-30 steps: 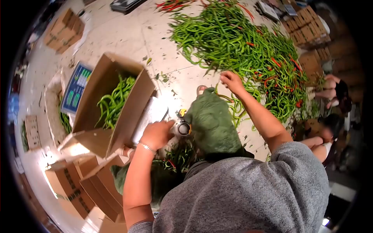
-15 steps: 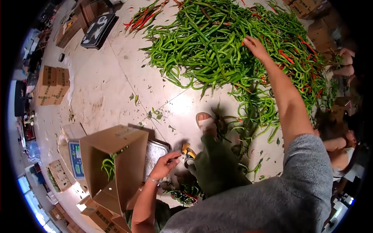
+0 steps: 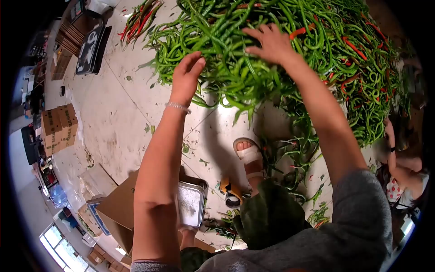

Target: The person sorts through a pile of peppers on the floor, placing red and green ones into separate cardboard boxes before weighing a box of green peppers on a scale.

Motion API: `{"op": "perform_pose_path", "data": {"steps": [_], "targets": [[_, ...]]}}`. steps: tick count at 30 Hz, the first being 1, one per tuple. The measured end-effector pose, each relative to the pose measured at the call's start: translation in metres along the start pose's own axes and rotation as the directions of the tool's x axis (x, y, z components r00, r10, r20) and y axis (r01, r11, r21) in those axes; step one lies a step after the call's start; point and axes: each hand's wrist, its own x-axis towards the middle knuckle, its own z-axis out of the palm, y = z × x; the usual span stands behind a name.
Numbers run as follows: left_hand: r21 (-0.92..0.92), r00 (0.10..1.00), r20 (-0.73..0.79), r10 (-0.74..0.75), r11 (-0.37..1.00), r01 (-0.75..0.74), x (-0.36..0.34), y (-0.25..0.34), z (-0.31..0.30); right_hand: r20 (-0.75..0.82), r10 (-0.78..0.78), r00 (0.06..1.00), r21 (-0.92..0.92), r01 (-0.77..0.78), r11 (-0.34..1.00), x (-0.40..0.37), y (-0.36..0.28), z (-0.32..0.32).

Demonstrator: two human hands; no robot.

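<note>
A wide heap of long green chili peppers (image 3: 217, 36) lies on the floor, with red ones (image 3: 355, 47) scattered through its right side. My right hand (image 3: 272, 45) is on top of the heap, fingers spread and touching the green peppers. At the heap's left edge is my left hand (image 3: 185, 81), its fingers slightly bent with the thumb apart. No pepper shows in its grasp. Below the hands, several peppers look smeared by motion. A small bunch of red peppers (image 3: 144, 19) lies apart at the upper left.
A cardboard box (image 3: 117, 204) stands beside my left arm, near a metal scale platform (image 3: 190, 204). By my sandalled foot (image 3: 248, 152) lies a yellow tape dispenser (image 3: 231, 192). More cartons (image 3: 60, 129) and a black tray-like case (image 3: 93, 50) are at left. Another person (image 3: 405, 181) sits at right.
My left hand has gone from beside the box up to the pepper heap. My right hand has shifted left over the heap and spread its fingers. The view has tilted and moved.
</note>
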Motion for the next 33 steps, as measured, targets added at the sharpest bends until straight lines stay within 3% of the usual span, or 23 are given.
{"op": "perform_pose_path", "data": {"steps": [1, 3, 5, 7, 10, 11, 13, 14, 16, 17, 19, 20, 22, 24, 25, 26, 28, 31, 32, 33], "targets": [[0.078, 0.998, 0.002, -0.060, 0.995, 0.059, 0.015, -0.004, 0.001, -0.004, 0.002, 1.000, 0.027, -0.001, 1.000, -0.009, -0.004, 0.000], [0.166, 1.000, 0.006, -0.010, 0.986, 0.009, 0.040, -0.026, 0.011, -0.061, 0.005, 0.998, 0.076, -0.001, 0.997, -0.013, -0.008, 0.005], [0.253, 0.998, -0.049, 0.037, 0.967, -0.023, 0.054, -0.036, 0.024, -0.009, 0.049, 0.999, 0.115, -0.048, 0.992, 0.003, -0.004, 0.012], [0.302, 0.998, -0.053, -0.035, 0.952, 0.050, 0.072, -0.038, 0.030, 0.083, 0.082, 0.993, 0.199, -0.098, 0.975, 0.029, 0.005, 0.020], [0.209, 0.959, -0.152, -0.239, 0.941, 0.268, 0.073, -0.025, 0.041, 0.187, 0.115, 0.976, 0.134, -0.141, 0.981, 0.047, 0.007, 0.021], [0.210, 0.961, -0.172, -0.218, 0.945, 0.252, 0.071, -0.027, 0.041, 0.221, 0.116, 0.968, 0.112, -0.144, 0.983, 0.045, 0.006, 0.019], [-0.044, 0.939, 0.018, -0.343, 0.938, 0.343, 0.065, -0.032, 0.035, 0.178, 0.061, 0.982, 0.148, -0.088, 0.985, 0.015, -0.001, 0.011], [0.012, 0.960, -0.044, -0.278, 0.960, 0.278, 0.064, -0.055, 0.035, 0.049, 0.003, 0.999, 0.179, -0.012, 0.984, -0.009, -0.007, 0.015], [-0.031, 0.954, -0.078, -0.289, 0.957, 0.287, 0.036, -0.061, 0.039, -0.082, -0.023, 0.996, 0.141, 0.034, 0.989, -0.053, -0.022, 0.014], [0.039, 0.985, -0.106, -0.137, 0.989, 0.141, 0.018, -0.079, 0.039, -0.207, -0.036, 0.978, 0.099, 0.058, 0.993, -0.075, -0.030, 0.016], [0.208, 0.972, -0.152, 0.178, 0.967, -0.145, -0.017, -0.117, 0.040, -0.175, -0.016, 0.984, 0.098, 0.033, 0.995, -0.115, -0.046, 0.007], [0.122, 0.983, -0.181, -0.023, 0.992, 0.045, -0.052, -0.087, 0.044, -0.170, 0.009, 0.985, 0.130, 0.013, 0.991, -0.132, -0.051, 0.003], [0.020, 0.961, -0.246, -0.123, 0.991, 0.132, -0.091, -0.124, 0.051, -0.188, 0.012, 0.982, 0.147, 0.016, 0.989, -0.161, -0.059, -0.002], [-0.262, 0.921, -0.206, -0.331, 0.925, 0.274, -0.114, -0.118, 0.050, -0.245, -0.040, 0.969, 0.111, 0.069, 0.991, -0.184, -0.062, -0.003], [-0.429, 0.866, -0.175, -0.469, 0.828, 0.362, -0.126, -0.115, 0.048, -0.188, -0.024, 0.982, 0.152, 0.053, 0.987, -0.193, -0.064, 0.000], [-0.507, 0.862, -0.184, -0.473, 0.797, 0.329, -0.130, -0.123, 0.045, -0.137, -0.010, 0.991, 0.193, 0.037, 0.981, -0.199, -0.066, 0.006], [-0.291, 0.859, -0.148, -0.491, 0.851, 0.437, -0.143, -0.148, 0.030, 0.018, -0.008, 1.000, 0.308, 0.002, 0.951, -0.207, -0.070, 0.010], [-0.167, 0.833, -0.139, -0.535, 0.842, 0.513, -0.163, -0.167, 0.012, -0.163, 0.027, 0.986, 0.425, 0.046, 0.904, -0.214, -0.084, -0.002], [0.064, 0.887, -0.198, -0.416, 0.898, 0.435, -0.172, -0.197, 0.002, -0.260, 0.018, 0.965, 0.414, 0.095, 0.905, -0.208, -0.084, -0.007], [0.175, 0.884, -0.233, -0.404, 0.877, 0.447, -0.179, -0.187, -0.003, -0.357, 0.010, 0.934, 0.397, 0.142, 0.907, -0.195, -0.081, -0.012]]}}
